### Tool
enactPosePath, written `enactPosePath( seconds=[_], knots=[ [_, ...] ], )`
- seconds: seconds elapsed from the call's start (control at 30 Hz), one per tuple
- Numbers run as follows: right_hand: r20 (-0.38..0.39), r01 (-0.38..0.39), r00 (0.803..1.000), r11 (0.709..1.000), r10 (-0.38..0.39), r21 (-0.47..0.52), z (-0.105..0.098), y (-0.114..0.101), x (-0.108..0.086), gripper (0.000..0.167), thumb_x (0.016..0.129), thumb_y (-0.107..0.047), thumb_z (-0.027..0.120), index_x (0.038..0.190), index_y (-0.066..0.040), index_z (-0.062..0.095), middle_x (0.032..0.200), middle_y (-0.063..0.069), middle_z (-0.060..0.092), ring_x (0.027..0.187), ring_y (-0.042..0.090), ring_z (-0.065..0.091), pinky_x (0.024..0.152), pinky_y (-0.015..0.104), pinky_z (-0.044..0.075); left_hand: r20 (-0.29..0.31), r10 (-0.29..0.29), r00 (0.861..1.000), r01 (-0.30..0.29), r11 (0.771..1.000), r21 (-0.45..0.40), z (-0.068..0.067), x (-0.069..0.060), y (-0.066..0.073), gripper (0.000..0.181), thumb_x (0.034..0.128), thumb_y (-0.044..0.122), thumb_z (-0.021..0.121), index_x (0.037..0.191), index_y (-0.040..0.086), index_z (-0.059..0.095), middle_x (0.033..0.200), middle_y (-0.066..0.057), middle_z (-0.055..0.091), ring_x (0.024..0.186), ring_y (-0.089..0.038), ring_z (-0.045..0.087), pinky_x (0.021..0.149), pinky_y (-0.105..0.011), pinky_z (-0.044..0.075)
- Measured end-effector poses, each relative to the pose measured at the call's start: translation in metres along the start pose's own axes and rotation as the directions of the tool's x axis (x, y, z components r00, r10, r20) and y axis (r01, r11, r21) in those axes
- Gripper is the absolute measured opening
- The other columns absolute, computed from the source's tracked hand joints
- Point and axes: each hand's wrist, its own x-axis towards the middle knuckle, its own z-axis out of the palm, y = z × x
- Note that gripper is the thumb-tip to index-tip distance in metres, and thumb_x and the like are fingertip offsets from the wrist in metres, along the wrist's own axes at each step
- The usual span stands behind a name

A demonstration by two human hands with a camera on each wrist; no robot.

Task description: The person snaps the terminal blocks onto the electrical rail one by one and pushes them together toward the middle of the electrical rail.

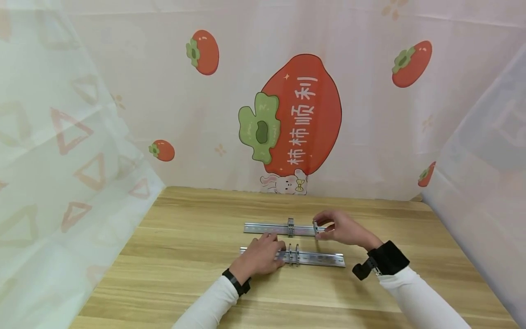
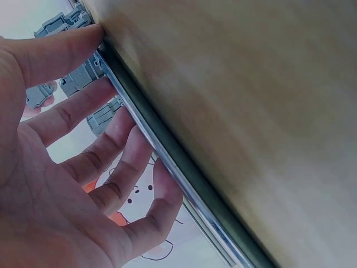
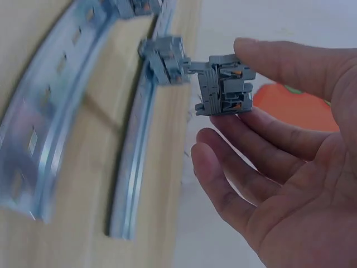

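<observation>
Two slotted metal DIN rails lie roughly parallel on the table. My left hand [image 1: 263,253] grips the near rail [image 1: 324,259] at its left part, thumb at one edge and fingers at the other. Beside that hand, two thin grey terminal blocks [image 1: 297,255] sit across the near rail with a small gap between them. My right hand [image 1: 345,229] pinches another grey terminal block [image 3: 226,86] between thumb and fingers, at the right part of the far rail [image 1: 263,228]. Whether this block touches the rail cannot be told. A cluster of terminal blocks [image 1: 291,227] stands mid-rail on the far one.
The wooden table [image 1: 185,260] extends around both rails. Behind it hangs a pale curtain [image 1: 370,151] printed with persimmons, and similar sheets close off the left and right sides. Each wrist wears a black strap, the right one [image 1: 388,258] bulkier.
</observation>
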Motion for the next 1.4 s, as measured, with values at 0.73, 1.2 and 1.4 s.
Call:
enactPosePath(
  seconds=[0.73, 1.2, 1.4],
  knots=[
    [0.031, 0.015, 0.999, 0.998, -0.014, -0.055, 0.042, 0.014, -0.01, 0.041, 0.095, -0.014, 0.073, 0.127, 0.008, 0.062, 0.118, 0.017, 0.064, 0.105, 0.034, 0.059, 0.088, 0.046, 0.051, -0.018, 0.011, 1.0, -0.011, 1.0, 0.006, 0.0, 0.002, -0.001, 0.031, 0.0914, 0.041, 0.075, 0.116, 0.023, 0.071, 0.11, 0.001, 0.058, 0.107, -0.02, 0.055, 0.08, -0.048, 0.052],
    [0.022, 0.012, 1.0, 0.991, -0.009, -0.13, 0.05, 0.009, -0.019, 0.039, 0.091, -0.02, 0.079, 0.121, 0.002, 0.067, 0.109, 0.008, 0.064, 0.099, 0.028, 0.06, 0.083, 0.046, 0.051, -0.013, 0.014, 1.0, -0.014, 1.0, 0.014, 0.002, 0.001, -0.002, 0.031, 0.0918, 0.042, 0.074, 0.117, 0.024, 0.071, 0.113, 0.0, 0.058, 0.109, -0.022, 0.055, 0.081, -0.048, 0.052],
    [-0.003, -0.007, 1.0, 0.981, 0.007, -0.193, 0.055, 0.002, -0.021, 0.038, 0.088, -0.016, 0.081, 0.119, 0.002, 0.069, 0.106, 0.006, 0.064, 0.1, 0.026, 0.061, 0.084, 0.046, 0.051, -0.006, 0.01, 1.0, -0.009, 1.0, 0.014, 0.001, 0.001, -0.001, 0.031, 0.0919, 0.041, 0.075, 0.117, 0.024, 0.071, 0.114, 0.0, 0.059, 0.11, -0.022, 0.055, 0.082, -0.049, 0.052]
  ],
)
